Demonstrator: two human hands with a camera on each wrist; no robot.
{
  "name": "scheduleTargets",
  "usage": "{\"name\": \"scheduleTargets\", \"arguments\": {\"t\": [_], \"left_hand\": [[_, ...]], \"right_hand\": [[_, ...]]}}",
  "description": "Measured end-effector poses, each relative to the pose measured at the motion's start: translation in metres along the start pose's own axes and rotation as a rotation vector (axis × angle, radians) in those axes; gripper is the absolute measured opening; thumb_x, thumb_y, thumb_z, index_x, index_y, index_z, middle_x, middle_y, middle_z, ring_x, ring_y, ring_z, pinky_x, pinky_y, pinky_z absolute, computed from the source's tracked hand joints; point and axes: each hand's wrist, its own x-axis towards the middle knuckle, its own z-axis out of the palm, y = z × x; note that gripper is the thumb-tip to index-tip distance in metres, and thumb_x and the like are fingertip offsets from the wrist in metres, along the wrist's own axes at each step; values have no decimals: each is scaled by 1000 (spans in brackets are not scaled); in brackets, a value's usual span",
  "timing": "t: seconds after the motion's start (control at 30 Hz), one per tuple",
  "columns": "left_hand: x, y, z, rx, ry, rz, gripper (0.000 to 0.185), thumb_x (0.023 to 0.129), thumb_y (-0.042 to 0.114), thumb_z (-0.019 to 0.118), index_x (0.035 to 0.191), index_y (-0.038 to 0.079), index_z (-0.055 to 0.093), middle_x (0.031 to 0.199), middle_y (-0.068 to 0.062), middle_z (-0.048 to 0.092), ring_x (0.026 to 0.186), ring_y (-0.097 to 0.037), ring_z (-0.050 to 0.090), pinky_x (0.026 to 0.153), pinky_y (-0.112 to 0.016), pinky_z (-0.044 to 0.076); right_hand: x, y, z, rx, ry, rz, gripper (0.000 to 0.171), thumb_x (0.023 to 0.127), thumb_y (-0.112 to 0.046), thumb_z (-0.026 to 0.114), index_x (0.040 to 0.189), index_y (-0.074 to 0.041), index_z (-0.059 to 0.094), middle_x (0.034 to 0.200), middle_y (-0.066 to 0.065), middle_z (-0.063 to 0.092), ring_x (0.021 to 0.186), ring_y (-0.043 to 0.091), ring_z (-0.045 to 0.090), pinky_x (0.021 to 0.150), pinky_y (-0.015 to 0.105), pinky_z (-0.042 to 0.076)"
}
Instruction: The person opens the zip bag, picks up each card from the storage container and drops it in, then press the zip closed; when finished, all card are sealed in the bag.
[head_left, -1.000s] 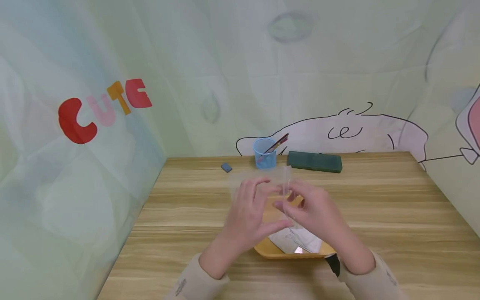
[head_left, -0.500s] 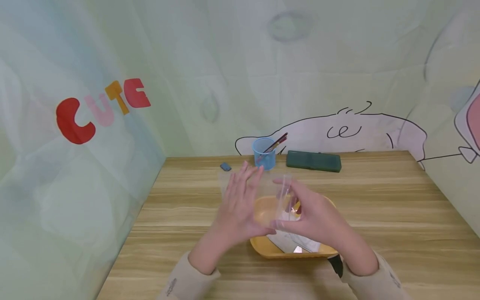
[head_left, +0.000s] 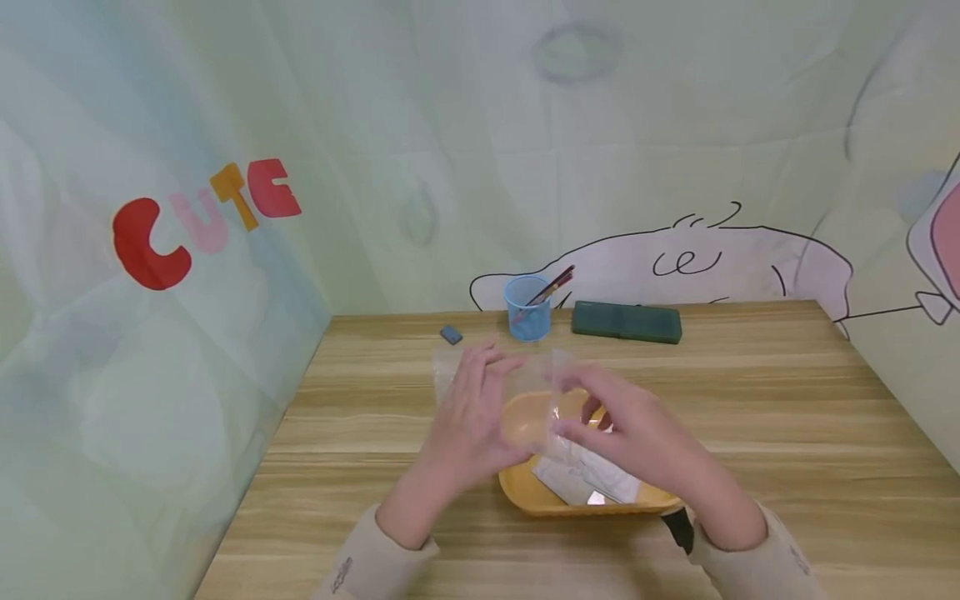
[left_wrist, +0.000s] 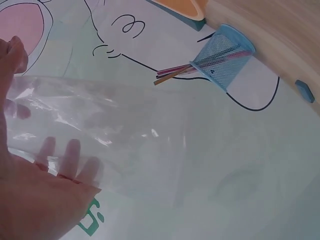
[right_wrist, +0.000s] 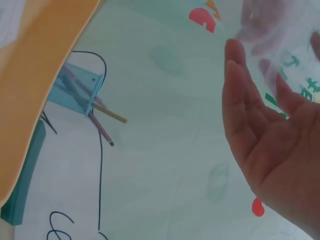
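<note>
Both hands hold a clear plastic bag (head_left: 528, 385) above an orange tray (head_left: 525, 493). My left hand (head_left: 471, 412) grips the bag's left side, its fingers bent over the top edge. The right hand (head_left: 622, 429) pinches the bag's right side between thumb and fingers. In the left wrist view the bag (left_wrist: 125, 135) stretches out from the left hand (left_wrist: 30, 200), with fingers showing through the film. The right wrist view has the right hand (right_wrist: 270, 150) with the crumpled bag (right_wrist: 280, 30) at its fingertips, and the tray (right_wrist: 40, 75) on the left.
White paper packets (head_left: 592, 482) lie in the tray. At the table's far edge stand a blue mesh pen cup (head_left: 528, 310), a dark green case (head_left: 627, 322) and a small blue eraser (head_left: 452, 335). A black object (head_left: 678, 529) lies by my right wrist. Printed fabric walls enclose the table.
The left hand moved left and up, straightened its fingers, then bent them over the bag's top. The bag has been pulled wider between the hands. The right hand dropped slightly.
</note>
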Motion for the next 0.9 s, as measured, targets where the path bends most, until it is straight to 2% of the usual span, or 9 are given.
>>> {"name": "scheduleTargets", "arguments": {"t": [0.03, 0.17, 0.27, 0.33, 0.4, 0.47, 0.63, 0.77, 0.9], "left_hand": [[-1, -2, 0, -3, 3, -9, 93, 52, 37, 88, 124, -2, 44, 124, -17, 45, 128, -37, 35, 112, -39, 24], [-6, -10, 1, -4, -5, -83, 92, 51, 34, 89, 124, -1, 45, 124, -16, 44, 126, -35, 35, 111, -38, 25], [-11, -17, 0, -12, -3, -145, 92, 52, 35, 89, 124, 0, 44, 124, -16, 44, 125, -34, 36, 109, -39, 28], [-16, -22, 1, -23, 9, -178, 92, 52, 37, 89, 123, -1, 45, 123, -16, 44, 122, -34, 38, 107, -40, 31], [-20, -25, 1, -42, 16, -208, 91, 53, 40, 89, 122, 0, 45, 122, -16, 44, 119, -33, 40, 103, -41, 35], [-24, -28, 1, -50, 13, -235, 91, 54, 44, 88, 121, -1, 46, 121, -17, 44, 115, -31, 41, 99, -42, 38], [-32, -30, 2, -41, -47, -305, 92, 55, 47, 88, 122, -1, 46, 119, -15, 45, 111, -29, 42, 97, -41, 41], [-37, -31, 4, -36, -109, -359, 93, 54, 46, 89, 123, -1, 46, 118, -13, 45, 111, -27, 41, 96, -40, 42], [-40, -33, 9, -39, -157, -391, 95, 54, 47, 89, 124, 0, 45, 120, -12, 44, 113, -27, 40, 97, -41, 43]], "right_hand": [[0, 2, -2, 21, 9, 6, 36, 89, -39, 67, 122, -27, 57, 111, -16, 59, 77, 5, 59, 63, 25, 52], [-4, 10, -13, 53, 104, 72, 13, 95, -26, 62, 106, -20, 65, 96, -12, 64, 75, 9, 61, 63, 28, 54], [-8, 20, -18, -19, 168, 153, 8, 94, -20, 63, 100, -16, 66, 87, -7, 65, 70, 12, 60, 61, 28, 53], [-10, 29, -18, -115, 171, 215, 6, 92, -18, 66, 97, -15, 67, 87, -5, 64, 67, 13, 57, 58, 28, 51], [-13, 41, -14, -213, 132, 283, 7, 90, -17, 69, 96, -15, 67, 89, -2, 64, 65, 14, 55, 57, 29, 50], [-17, 54, -8, -290, 58, 350, 11, 87, -18, 72, 96, -12, 68, 92, 1, 66, 69, 17, 57, 59, 33, 51], [-28, 86, 11, -389, -128, 457, 31, 80, -24, 79, 100, -3, 69, 94, 10, 66, 81, 25, 61, 71, 42, 53], [-35, 98, 27, -416, -181, 501, 48, 75, -29, 82, 104, 5, 64, 91, 13, 61, 73, 25, 57, 70, 42, 53], [-35, 98, 38, -491, -245, 546, 56, 74, -33, 82, 101, 10, 59, 85, 14, 51, 64, 24, 50, 62, 38, 53]]}}
